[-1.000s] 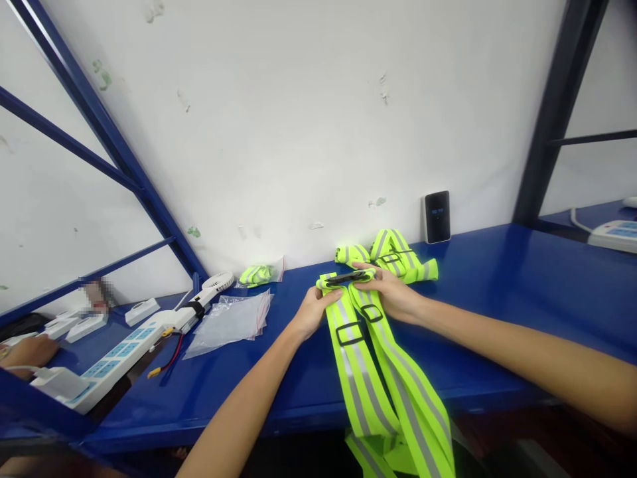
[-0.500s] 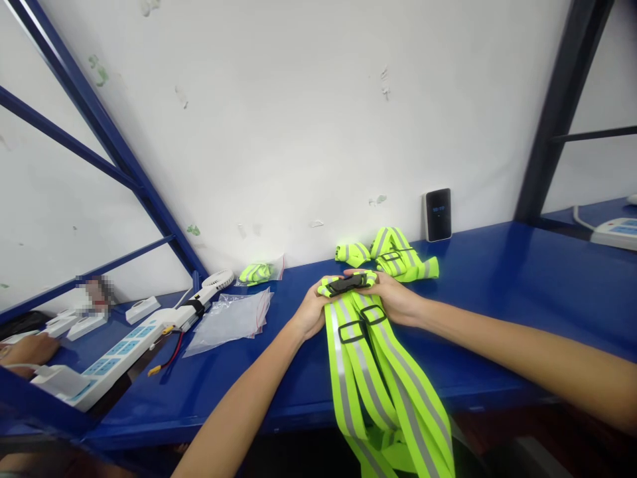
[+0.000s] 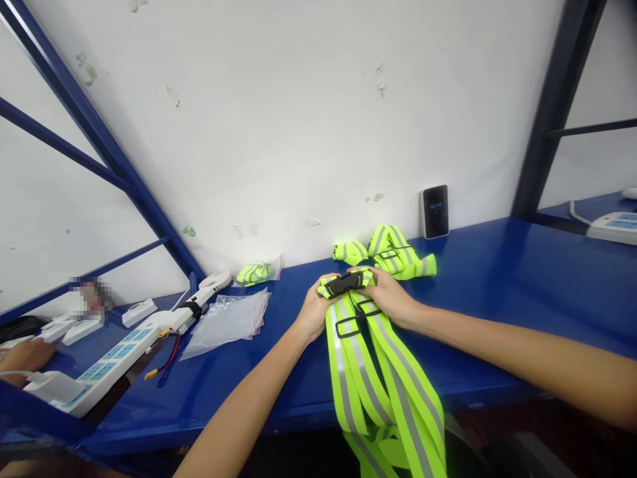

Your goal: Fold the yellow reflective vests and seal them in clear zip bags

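Between my two hands is a neon-yellow reflective vest (image 3: 365, 372) made of straps with grey stripes. My left hand (image 3: 316, 309) grips the strap at the left end of the black buckle (image 3: 344, 284). On the buckle's other side my right hand (image 3: 389, 295) is closed on the strap. The buckle's halves look joined. Below it sit black rectangular strap sliders (image 3: 347, 326), and the straps hang down over the table's front edge. Some fingertips are hidden behind the webbing.
Behind my hands lie a rolled strap bundle (image 3: 350, 252) and a loosely folded one (image 3: 398, 255). A bagged bundle (image 3: 255, 273), clear bags (image 3: 231, 322), a power strip (image 3: 119, 358) and a small fan (image 3: 215, 281) are left. A black-screened device (image 3: 435, 212) leans against the wall. Another person's hand (image 3: 27, 355) is far left.
The view has shifted slightly. My hands keep their hold on the vest at the buckle, and the hanging straps have swung a little to the left.
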{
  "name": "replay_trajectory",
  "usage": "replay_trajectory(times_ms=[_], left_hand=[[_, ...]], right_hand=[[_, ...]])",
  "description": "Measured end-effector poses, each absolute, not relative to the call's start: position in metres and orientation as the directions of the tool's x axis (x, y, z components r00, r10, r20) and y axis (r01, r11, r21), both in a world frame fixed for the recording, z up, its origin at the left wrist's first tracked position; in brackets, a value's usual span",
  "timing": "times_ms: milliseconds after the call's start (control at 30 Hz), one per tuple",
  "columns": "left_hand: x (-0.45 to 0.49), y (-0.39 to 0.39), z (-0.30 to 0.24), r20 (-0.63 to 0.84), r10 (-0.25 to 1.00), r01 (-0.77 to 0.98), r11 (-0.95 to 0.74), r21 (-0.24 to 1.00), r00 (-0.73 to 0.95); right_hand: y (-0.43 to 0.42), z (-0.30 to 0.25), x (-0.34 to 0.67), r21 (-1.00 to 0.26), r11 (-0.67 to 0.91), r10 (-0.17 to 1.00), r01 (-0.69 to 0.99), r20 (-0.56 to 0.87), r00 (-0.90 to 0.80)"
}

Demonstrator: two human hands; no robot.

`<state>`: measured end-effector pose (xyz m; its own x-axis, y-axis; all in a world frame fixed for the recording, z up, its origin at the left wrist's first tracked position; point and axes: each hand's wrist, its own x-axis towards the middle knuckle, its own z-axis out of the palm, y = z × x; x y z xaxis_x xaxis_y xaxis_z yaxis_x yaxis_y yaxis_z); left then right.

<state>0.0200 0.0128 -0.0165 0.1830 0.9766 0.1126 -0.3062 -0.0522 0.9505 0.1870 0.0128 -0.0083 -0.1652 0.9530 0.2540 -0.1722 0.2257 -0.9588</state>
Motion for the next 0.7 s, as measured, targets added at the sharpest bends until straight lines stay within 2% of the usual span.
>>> replay_trajectory(times_ms=[167, 500, 700], left_hand=[[0.02, 0.015, -0.019, 0.145, 0.977, -0.254, -0.103, 0.962, 0.153], [0.016, 0.018, -0.017, 0.145, 0.986, -0.29, -0.115, 0.95, 0.084], [0.009, 0.023, -0.017, 0.19, 0.982, -0.212, -0.182, 0.96, 0.017]], right_hand=[[0.012, -0.01, 0.186, -0.966, 0.203, 0.961, -0.157, 0.227, -0.158], [0.019, -0.005, 0.168, -0.972, 0.196, 0.972, -0.128, 0.21, -0.103], [0.02, -0.008, 0.153, -0.956, 0.223, 0.971, -0.192, 0.235, -0.043]])
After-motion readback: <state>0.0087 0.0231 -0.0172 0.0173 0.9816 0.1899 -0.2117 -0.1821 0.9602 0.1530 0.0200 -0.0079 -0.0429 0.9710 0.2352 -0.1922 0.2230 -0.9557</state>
